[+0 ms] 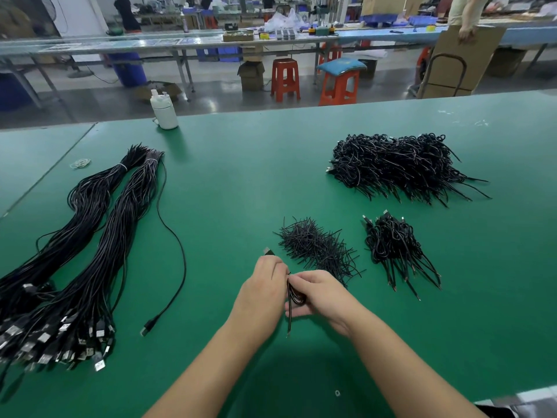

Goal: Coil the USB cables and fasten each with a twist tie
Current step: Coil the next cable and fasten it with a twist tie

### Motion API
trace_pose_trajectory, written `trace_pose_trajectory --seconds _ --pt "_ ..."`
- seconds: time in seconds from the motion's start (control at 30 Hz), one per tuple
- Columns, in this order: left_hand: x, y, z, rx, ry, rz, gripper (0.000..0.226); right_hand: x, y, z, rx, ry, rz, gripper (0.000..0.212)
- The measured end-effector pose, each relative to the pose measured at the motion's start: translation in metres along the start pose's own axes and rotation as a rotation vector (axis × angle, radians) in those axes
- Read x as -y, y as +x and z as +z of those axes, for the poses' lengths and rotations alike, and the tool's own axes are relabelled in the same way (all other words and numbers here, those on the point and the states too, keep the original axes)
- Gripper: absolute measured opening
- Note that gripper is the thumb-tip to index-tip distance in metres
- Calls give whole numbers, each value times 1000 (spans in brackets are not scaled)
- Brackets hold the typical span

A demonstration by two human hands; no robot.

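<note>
Black coiled USB cable [294, 294] sits pinched between both hands near the table's [241, 176] front edge. Its loops could spring apart if either grip slackens before a twist tie cinches them. Left hand [266, 279] clasps the plug end; right hand [319, 292] curls round the coil.

Uncoiled cables [90, 236] lie left, coiled piles [398, 167] right, ties [316, 248] between.

Both hands met over green table [229, 182]: left hand [265, 285] and right hand [322, 294] gripped small coiled cable [294, 297], plug [269, 252] poking out above left. Twist tie pile [316, 248] just beyond, uncoiled bundles [84, 245] far left.
</note>
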State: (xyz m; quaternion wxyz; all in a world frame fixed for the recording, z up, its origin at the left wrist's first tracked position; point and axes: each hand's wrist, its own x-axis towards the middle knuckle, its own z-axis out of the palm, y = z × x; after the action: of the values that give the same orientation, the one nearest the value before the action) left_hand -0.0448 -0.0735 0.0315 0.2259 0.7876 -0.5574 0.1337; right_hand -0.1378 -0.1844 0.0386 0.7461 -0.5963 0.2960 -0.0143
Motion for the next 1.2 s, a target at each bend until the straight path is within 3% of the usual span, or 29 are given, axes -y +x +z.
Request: trace_pose_trajectory --seconds 0.07,0.17,0.27,0.37,0.5,0.6,0.77,0.87,0.97,1.03,1.1,1.2 --pt "-1 0 0 -34 8 25 30 0 1 -1 20 151 49 26" --pt "0 -2 0 -104 7 23 7 -2 3 -1 31 297 112 24" --pt "1 -3 0 -94 39 27 18 -4 5 -1 -24 321 118 23" --pt "0 -5 -5 -77 33 -39 6 -4 7 1 -74 345 107 21" --pt "-3 -3 -12 2 52 -2 33 -6 8 3 -129 325 91 23" --pt "-3 -1 -14 17 96 18 36 -7 7 3 -140 291 72 23" --pt "-2 2 -11 16 129 12 29 -6 7 2 -62 210 98 27" --pt "3 4 -14 68 -22 -198 16 -1 5 -11 62 319 150 36" --pt "10 7 -22 110 -331 -481 7 -2 3 -23 -32 -10 -84 27" --pt "12 11 -27 120 -614 -621 12 -2 1 -25 -118 -320 -337 40" --pt "10 15 -30 165 -815 -699 16 2 -1 -20 -96 -478 -501 38" --pt "7 15 -31 194 -907 -732 11 5 -1 -12 -96 -572 -564 25"
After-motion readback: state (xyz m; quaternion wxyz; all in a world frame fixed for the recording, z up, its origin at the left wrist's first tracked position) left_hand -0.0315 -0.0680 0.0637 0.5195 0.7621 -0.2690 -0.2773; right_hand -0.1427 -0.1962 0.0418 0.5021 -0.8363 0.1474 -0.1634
